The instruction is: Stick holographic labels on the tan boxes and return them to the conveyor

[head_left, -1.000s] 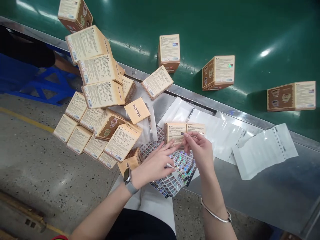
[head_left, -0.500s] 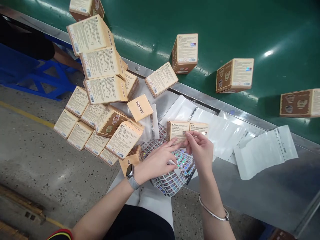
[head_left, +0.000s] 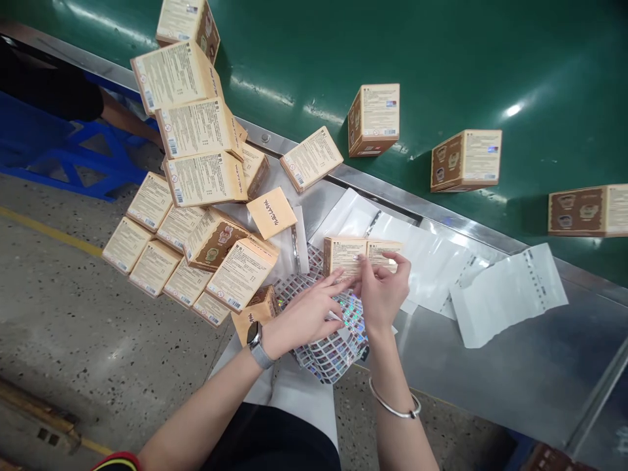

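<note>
Two small tan cartons stand side by side, a left carton (head_left: pixel 338 254) and a right carton (head_left: pixel 380 248), printed faces towards me. My left hand (head_left: pixel 314 311) stretches some fingers to the left carton's lower edge. Its thumb and a bent finger close on a small white strip (head_left: pixel 333 316). My right hand (head_left: pixel 385 288) has its thumb on the left carton beside a tiny shiny sticker (head_left: pixel 356 257), with the index finger lifted away over the right carton. Under my hands a curved sheet of holographic stickers (head_left: pixel 328 360) lies partly over my lap.
Many similar cartons (head_left: pixel 201 178) are stacked at the left. Several cartons, including one labelled carton (head_left: pixel 380 118), stand on the green conveyor belt (head_left: pixel 304 46). White plastic bags (head_left: pixel 510 301) lie on the metal table (head_left: pixel 520 356). A person's arm (head_left: pixel 130 123) shows at far left.
My right thumb and index finger have parted, and the shiny sticker now shows on the left carton. My left hand keeps nearly its place. The view has shifted slightly.
</note>
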`<state>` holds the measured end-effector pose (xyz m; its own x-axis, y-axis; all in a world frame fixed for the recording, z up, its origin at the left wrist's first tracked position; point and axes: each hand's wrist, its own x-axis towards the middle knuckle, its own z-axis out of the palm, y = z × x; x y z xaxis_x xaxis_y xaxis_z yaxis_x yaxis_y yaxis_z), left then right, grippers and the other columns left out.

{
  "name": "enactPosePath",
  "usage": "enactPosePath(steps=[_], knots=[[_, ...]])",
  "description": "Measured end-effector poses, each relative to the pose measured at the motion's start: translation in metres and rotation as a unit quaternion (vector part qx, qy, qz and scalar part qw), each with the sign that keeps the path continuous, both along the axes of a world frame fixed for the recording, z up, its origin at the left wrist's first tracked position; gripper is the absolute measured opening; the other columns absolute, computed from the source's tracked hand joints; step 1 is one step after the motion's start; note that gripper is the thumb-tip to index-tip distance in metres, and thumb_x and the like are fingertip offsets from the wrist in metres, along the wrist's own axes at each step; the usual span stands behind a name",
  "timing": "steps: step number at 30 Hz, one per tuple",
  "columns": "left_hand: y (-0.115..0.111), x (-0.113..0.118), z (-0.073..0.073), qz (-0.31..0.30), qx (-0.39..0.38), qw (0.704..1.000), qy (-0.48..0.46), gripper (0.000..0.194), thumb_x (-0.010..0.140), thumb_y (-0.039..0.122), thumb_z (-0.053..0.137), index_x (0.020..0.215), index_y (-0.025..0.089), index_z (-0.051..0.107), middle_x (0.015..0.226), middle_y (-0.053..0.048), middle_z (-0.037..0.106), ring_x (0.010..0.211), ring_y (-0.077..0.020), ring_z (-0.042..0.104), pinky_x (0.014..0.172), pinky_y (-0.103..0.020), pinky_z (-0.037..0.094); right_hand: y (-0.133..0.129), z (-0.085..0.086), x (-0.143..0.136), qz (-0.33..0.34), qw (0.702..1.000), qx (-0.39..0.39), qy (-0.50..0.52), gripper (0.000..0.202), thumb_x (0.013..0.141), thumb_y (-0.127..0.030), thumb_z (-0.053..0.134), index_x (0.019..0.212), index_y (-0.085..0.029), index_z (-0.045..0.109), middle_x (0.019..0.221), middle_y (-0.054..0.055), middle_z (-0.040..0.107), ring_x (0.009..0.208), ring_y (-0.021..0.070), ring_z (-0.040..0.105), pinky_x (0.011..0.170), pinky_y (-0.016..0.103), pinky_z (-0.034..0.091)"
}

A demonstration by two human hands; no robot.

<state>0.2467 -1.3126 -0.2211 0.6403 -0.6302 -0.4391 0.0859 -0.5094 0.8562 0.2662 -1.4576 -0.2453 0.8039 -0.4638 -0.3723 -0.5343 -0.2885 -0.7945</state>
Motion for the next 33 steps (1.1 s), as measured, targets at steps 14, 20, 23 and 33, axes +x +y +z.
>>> enactPosePath(steps=[14,20,23,33], knots=[[0.016,-0.006,0.055,0.278,-0.069,0.938,0.193,0.017,0.084,0.029,0.065,0.08,0.016,0.075,0.08,-0.003,0.074,0.073,-0.0156,0.065,0.061,-0.022,0.047,-0.082,0.093,-0.024,0.474,0.88,0.005,0.025,0.022,0.096,-0.04,0.054,0.099,-0.027,0.071,0.099,0.007,0.075,0.09,0.0216,0.071,0.056,0.027,0.059],[0.005,-0.029,0.067,0.323,-0.063,0.926,0.185,0.018,0.084,0.029,0.064,0.078,0.016,0.075,0.076,-0.002,0.074,0.069,-0.0145,0.062,0.058,-0.022,0.043,-0.079,0.097,-0.034,0.534,0.821,-0.12,-0.165,0.011,0.097,-0.024,0.055,0.098,-0.025,0.066,0.096,0.004,0.075,0.091,0.021,0.07,0.076,0.036,0.056],[-0.003,-0.047,0.069,0.345,-0.07,0.918,0.184,0.019,0.084,0.031,0.064,0.08,0.016,0.076,0.077,-0.002,0.074,0.07,-0.0148,0.063,0.061,-0.022,0.045,-0.078,0.094,-0.044,0.55,0.803,-0.127,-0.192,0.009,0.096,-0.021,0.055,0.098,-0.024,0.064,0.096,0.004,0.074,0.091,0.0209,0.07,0.078,0.036,0.053],[0.035,-0.108,0.073,0.357,-0.067,0.885,0.29,0.021,0.076,0.033,0.068,0.072,0.013,0.074,0.067,-0.002,0.068,0.062,-0.0123,0.056,0.058,-0.02,0.041,-0.057,0.107,-0.085,0.393,0.913,-0.037,-0.104,0.009,0.096,-0.029,0.054,0.101,-0.027,0.061,0.095,0.003,0.073,0.089,0.0198,0.071,0.075,0.03,0.057]])
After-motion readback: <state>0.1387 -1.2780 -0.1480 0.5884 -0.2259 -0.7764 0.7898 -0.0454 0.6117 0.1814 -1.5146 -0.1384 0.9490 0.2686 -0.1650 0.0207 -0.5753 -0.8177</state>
